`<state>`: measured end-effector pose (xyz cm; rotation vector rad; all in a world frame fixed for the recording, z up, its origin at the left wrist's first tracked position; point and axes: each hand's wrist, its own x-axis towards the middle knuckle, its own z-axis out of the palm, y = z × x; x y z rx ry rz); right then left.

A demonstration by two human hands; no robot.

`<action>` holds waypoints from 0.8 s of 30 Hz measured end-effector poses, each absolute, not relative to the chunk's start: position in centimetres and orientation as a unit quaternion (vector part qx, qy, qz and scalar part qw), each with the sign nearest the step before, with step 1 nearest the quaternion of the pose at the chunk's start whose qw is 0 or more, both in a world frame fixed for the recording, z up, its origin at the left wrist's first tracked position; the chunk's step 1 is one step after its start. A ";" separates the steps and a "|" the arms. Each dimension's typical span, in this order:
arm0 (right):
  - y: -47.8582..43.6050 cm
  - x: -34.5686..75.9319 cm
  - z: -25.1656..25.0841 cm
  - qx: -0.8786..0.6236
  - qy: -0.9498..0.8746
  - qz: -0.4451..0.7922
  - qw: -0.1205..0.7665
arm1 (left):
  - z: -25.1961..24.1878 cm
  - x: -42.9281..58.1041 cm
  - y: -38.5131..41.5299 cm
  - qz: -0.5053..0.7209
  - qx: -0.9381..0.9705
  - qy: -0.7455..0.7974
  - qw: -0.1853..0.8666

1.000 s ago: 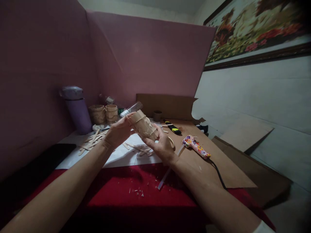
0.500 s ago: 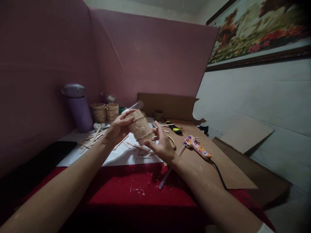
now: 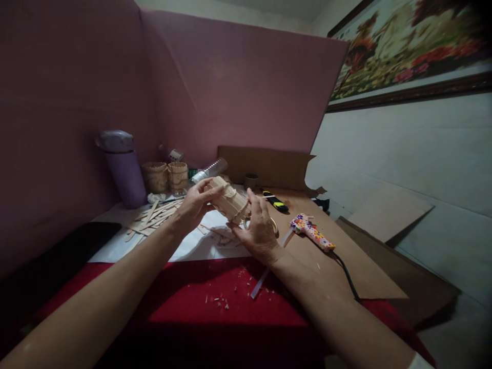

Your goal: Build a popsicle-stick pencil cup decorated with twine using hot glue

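Observation:
Both of my hands hold a small cup [image 3: 229, 201] made of wooden craft sticks, tied round with twine, tilted on its side above the table. My left hand [image 3: 195, 206] grips its upper end with fingers wrapped over the rim. My right hand [image 3: 257, 228] holds its lower end from the right, fingers curled round it. Loose wooden sticks [image 3: 154, 217] lie spread on the white sheet [image 3: 115, 245] just left of my hands.
A flowered glue gun [image 3: 309, 231] with a black cord lies on brown cardboard [image 3: 346, 266] to the right. A yellow-black cutter [image 3: 275, 202], two finished stick cups [image 3: 166, 177] and a purple flask [image 3: 123, 168] stand behind. A red cloth [image 3: 215, 302] covers the front.
The stick cup has been turned in my hands, from nearly upright to tilted on its side. My right hand has rolled over so its back now faces up.

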<state>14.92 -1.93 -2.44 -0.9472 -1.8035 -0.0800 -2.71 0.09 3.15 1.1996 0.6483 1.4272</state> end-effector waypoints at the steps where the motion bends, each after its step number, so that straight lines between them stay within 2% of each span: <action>1: -1.9 14.9 -2.4 -0.396 -0.755 -0.027 0.521 | 3.3 -2.7 0.0 0.603 0.505 0.273 0.554; 10: -1.6 15.3 -2.2 -0.427 -0.735 0.123 0.512 | 4.1 -3.8 -0.2 0.617 0.456 0.241 0.594; 17: -1.2 15.7 -1.7 -0.440 -0.677 0.192 0.557 | 3.8 -4.7 0.6 0.614 0.391 0.255 0.637; 20: -0.7 15.8 -1.8 -0.447 -0.641 0.203 0.590 | 3.6 -4.7 1.0 0.637 0.411 0.270 0.594; 24: -0.3 16.0 -2.1 -0.456 -0.627 0.179 0.606 | 3.9 -4.5 2.1 0.711 0.442 0.327 0.440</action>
